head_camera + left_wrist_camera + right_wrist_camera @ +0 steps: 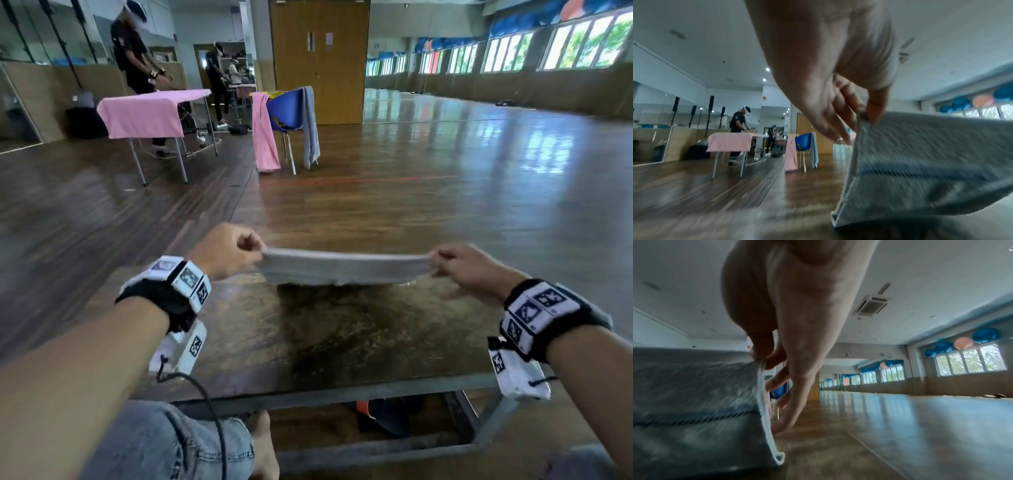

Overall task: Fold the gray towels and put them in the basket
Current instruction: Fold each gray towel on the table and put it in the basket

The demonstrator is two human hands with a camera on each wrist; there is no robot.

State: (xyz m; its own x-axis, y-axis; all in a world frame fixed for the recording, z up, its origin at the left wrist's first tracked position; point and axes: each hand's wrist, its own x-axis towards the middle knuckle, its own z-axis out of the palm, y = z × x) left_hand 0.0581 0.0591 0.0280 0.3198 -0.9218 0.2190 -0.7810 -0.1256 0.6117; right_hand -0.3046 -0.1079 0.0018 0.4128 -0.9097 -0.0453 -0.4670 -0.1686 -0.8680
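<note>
At center-left of the head view your left hand pinches one corner of the gray towel, stretched mid-frame above the table; your right hand pinches the other. Uneven lowering could skew the fold.

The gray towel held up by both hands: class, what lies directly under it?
Under the gray towel lies the brown tabletop, dark with its shadow. The strip of table right behind its hanging edge is hidden. No basket shows.

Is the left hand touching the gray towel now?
Touching. In the left wrist view, the left hand pinches the top corner of the gray towel between thumb and fingers.
</note>
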